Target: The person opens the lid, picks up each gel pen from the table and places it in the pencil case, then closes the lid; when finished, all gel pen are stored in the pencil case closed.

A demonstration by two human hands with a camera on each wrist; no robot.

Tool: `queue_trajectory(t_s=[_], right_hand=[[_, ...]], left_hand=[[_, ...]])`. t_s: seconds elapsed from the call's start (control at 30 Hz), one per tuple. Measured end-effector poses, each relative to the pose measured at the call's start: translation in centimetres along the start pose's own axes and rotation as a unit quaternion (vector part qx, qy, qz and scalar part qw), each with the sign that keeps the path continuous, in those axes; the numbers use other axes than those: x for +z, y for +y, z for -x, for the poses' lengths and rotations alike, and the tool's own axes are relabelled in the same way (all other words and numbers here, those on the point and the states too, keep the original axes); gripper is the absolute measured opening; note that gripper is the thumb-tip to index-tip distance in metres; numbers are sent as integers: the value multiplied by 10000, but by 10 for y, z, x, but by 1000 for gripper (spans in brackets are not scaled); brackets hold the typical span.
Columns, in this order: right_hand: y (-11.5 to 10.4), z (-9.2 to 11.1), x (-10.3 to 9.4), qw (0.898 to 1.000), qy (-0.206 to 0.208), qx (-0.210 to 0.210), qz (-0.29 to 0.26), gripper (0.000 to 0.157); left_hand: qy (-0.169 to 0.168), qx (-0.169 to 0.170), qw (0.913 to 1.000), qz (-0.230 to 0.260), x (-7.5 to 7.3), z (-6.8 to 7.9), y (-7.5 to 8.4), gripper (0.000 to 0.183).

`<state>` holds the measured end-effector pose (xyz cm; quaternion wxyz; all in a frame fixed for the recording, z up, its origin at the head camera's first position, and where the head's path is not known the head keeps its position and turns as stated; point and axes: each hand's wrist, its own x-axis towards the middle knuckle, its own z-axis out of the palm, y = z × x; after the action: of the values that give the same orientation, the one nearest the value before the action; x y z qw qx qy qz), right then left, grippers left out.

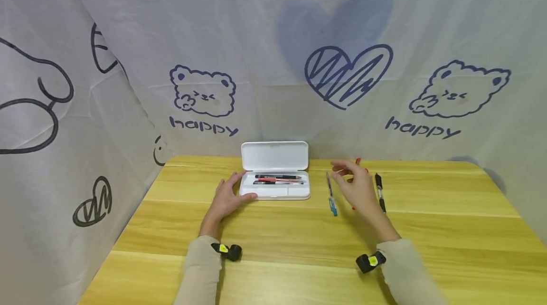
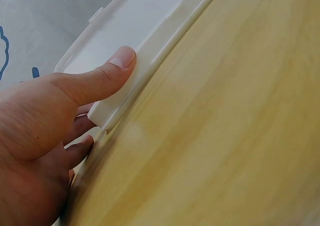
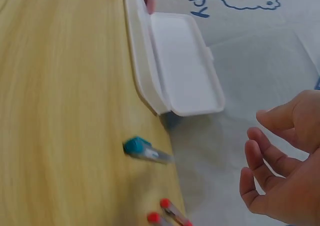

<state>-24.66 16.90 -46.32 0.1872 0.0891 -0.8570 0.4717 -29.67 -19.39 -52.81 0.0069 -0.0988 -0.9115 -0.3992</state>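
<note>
White pencil case (image 1: 265, 193) set toward the back of the table (image 1: 290, 238), lid (image 1: 275, 156) tipped up, pens (image 1: 278, 180) laid lengthwise in its rear compartment. Its left end is gripped by the left hand (image 1: 225, 199), thumb pressed on the front rim, fingers set around the end. Nothing is held by the right hand (image 1: 359, 190); thumb and fingertips are parted, loosely curved, over the pens right of the case. Just left of that hand lies a blue-ended pen (image 1: 331, 198), blue end toward the person. Two red-ended pens (image 3: 176, 214) are partly covered by it in the head view; a black pen (image 1: 380, 188) lies on its other side.

Step judged to be a reach for a loose pen; which one cannot be told. Barrel best pinched near its middle, thumb and fingers on opposite sides, so it isn't rolled into its neighbours. Fingertips should be brought low to the wood before being closed. Case should be steadied lightly, with the lid left untouched so nothing is tipped.
</note>
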Motion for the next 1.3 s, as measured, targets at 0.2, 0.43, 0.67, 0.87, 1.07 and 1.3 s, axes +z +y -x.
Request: queue_trajectory(t_s=[0.2,0.43,0.67,0.87,1.07,1.3], right_hand=[[3,14,-24,9998,189,72,-1,26],[23,25,-43,9981,553,263,11,27],[41,30,-54,9953,808,512,173,29],[56,35,-62,9937,498,849,543,36],[75,39,-70,9891,44,1251,770,40],[87,42,-77,9835,-439,1362,1103,42]], left_hand=[[-14,69,10000,12,-1,-1,2,87],[14,115,9999,-32,-1,-1,3,86],[-7,78,10000,-9,-1,-1,0,86],[2,111,9999,-1,-2,-1,-1,87],[31,195,9998,63,-2,-1,-1,86],[34,211,9998,52,0,-2,-2,86]])
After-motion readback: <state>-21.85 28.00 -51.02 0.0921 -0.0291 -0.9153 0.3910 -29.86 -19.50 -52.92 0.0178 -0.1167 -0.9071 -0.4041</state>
